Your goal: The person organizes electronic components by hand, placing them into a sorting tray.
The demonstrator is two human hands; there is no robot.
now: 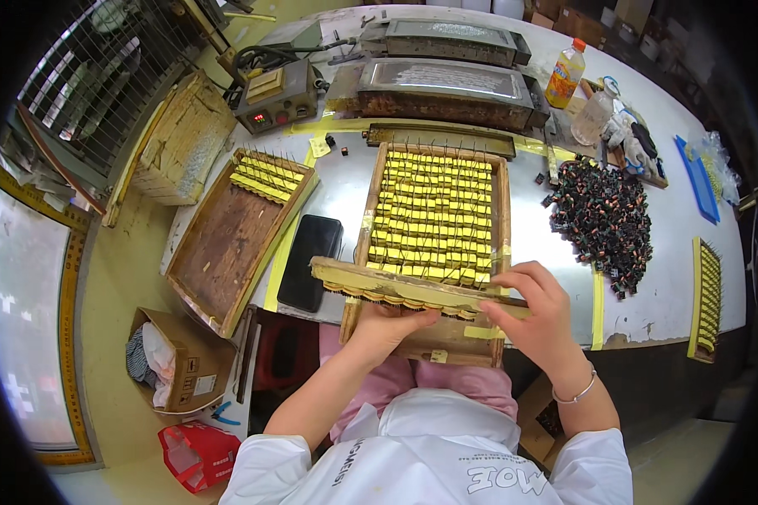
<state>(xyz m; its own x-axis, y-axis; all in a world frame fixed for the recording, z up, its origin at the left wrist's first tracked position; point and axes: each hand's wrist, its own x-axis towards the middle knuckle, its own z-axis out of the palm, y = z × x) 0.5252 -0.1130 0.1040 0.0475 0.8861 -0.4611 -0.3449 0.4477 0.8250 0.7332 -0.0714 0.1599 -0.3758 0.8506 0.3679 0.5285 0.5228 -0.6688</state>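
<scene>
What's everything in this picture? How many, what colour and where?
Strip: one, yellowish, across centre tray
Wooden trays: two, brown, table centre and left
Block rows: many, yellow, inside trays
Phone: one, black, between trays
Small parts: many, black and copper, table right
Metal-topped blocks: two, grey, table back
Control box: one, grey, back left
Bottles: two, orange and clear, back right
Flat tray: one, blue, far right
Rowed board: one, yellow, far right
Cardboard boxes: several, brown, floor and background
Bag: one, red, floor left
Table: one, whitish, middle
Bracelet: one, silver, right wrist
Shirt: one, white, bottom
Left fingers: one set, bare, below strip
Right fingers: one set, bare, strip end
</scene>
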